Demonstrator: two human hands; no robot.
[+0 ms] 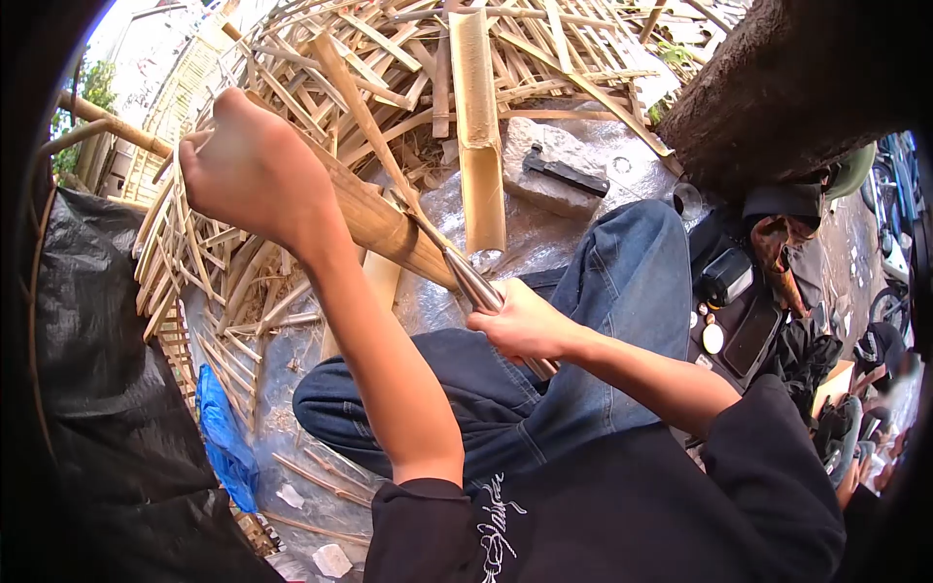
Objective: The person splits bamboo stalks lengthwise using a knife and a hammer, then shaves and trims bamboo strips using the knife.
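Bamboo slat (374, 217), broad, flat and tan-brown, slants above a shiny grey plastic sheet (544, 241), its far end gripped in the closed left hand (251, 170). The right hand (525, 319) wraps a silver tubular metal handle (473, 279) by the slat's near end; I cannot tell whether they touch. Pale split bamboo strips (292, 73) heap toward the sheet's far edge.

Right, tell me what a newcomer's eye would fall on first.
Probably the big tangled heap of pale split-bamboo strips across the upper middle. Next, in the centre, the shiny tapered metal tool handle in the right hand, near the broad brown bamboo piece that reaches up to the raised left hand. The thick dark tree trunk also stands out, at upper right.
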